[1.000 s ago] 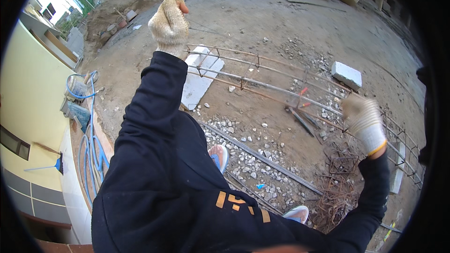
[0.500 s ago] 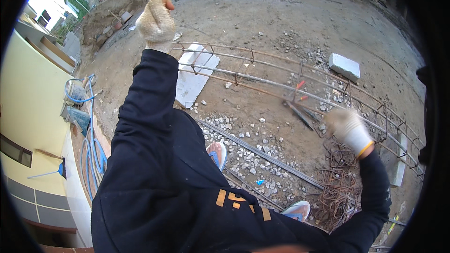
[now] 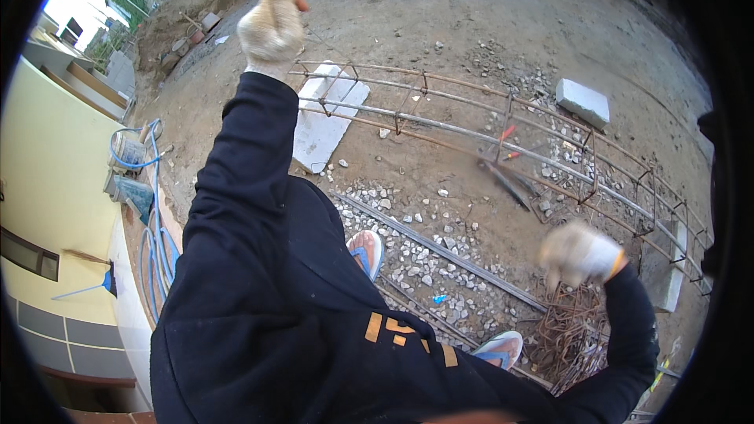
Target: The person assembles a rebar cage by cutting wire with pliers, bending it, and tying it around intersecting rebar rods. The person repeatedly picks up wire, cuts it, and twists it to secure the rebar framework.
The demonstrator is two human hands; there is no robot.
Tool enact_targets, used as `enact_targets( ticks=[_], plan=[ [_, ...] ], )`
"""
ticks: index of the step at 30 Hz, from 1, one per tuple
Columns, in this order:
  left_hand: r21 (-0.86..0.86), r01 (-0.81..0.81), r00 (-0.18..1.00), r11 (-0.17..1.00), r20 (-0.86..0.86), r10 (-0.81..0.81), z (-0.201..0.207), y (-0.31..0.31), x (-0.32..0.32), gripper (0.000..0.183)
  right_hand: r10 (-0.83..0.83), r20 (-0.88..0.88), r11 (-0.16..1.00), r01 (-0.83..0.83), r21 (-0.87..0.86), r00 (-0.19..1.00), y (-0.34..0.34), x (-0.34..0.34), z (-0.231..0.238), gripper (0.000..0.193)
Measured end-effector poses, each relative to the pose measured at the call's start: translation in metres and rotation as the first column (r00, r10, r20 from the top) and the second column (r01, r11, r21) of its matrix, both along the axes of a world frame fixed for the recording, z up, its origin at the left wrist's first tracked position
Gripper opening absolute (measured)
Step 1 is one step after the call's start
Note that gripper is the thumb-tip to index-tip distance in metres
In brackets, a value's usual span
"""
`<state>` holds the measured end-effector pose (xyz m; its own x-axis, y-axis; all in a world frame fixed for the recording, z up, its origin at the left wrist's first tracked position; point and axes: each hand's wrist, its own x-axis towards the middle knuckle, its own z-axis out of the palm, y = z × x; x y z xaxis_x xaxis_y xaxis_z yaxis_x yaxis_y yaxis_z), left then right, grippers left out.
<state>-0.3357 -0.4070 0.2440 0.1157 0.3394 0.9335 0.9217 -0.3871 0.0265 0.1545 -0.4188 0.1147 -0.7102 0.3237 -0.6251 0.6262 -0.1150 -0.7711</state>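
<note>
My left hand (image 3: 272, 29), in a whitish work glove, is raised at the upper left with its fingers curled closed; what they hold, if anything, is hidden. It is beside the left end of a long rebar cage (image 3: 463, 132) of bars and square stirrups. My right hand (image 3: 580, 251), also gloved, is smeared by motion, so its fingers do not read clearly. It hovers over a tangled heap of rusty bent stirrups (image 3: 573, 322), below the cage's near bar. A dark long-armed tool (image 3: 506, 186) with red parts lies by the cage's middle.
Concrete blocks (image 3: 582, 102) and a pale slab (image 3: 330, 129) lie around the cage. Gravel (image 3: 428, 259) and long thin bars (image 3: 448, 254) are near my sandalled feet. At left, a blue hose (image 3: 157, 228) runs along the yellow wall (image 3: 55, 157).
My right hand has moved down and slightly left, from beside the cage to over the stirrup heap. The left hand stays closed and raised, with little movement.
</note>
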Motion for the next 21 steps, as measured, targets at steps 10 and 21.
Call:
enact_targets(
  ticks=[10, 21],
  plan=[
    [-0.246, 0.18, 0.984, 0.952, 0.046, -0.174, -0.013, -0.015, 0.075, 0.026, 0.183, -0.417, 0.571, 0.249, 0.782, 0.89, -0.033, -0.075, 0.03, 0.106],
    [0.454, 0.06, 0.955, 0.889, 0.233, -0.184, 0.016, -0.017, 0.034, 0.047, -0.197, -0.771, 0.566, 0.713, 0.414, 0.605, -0.031, -0.143, 0.026, 0.023]
  ],
)
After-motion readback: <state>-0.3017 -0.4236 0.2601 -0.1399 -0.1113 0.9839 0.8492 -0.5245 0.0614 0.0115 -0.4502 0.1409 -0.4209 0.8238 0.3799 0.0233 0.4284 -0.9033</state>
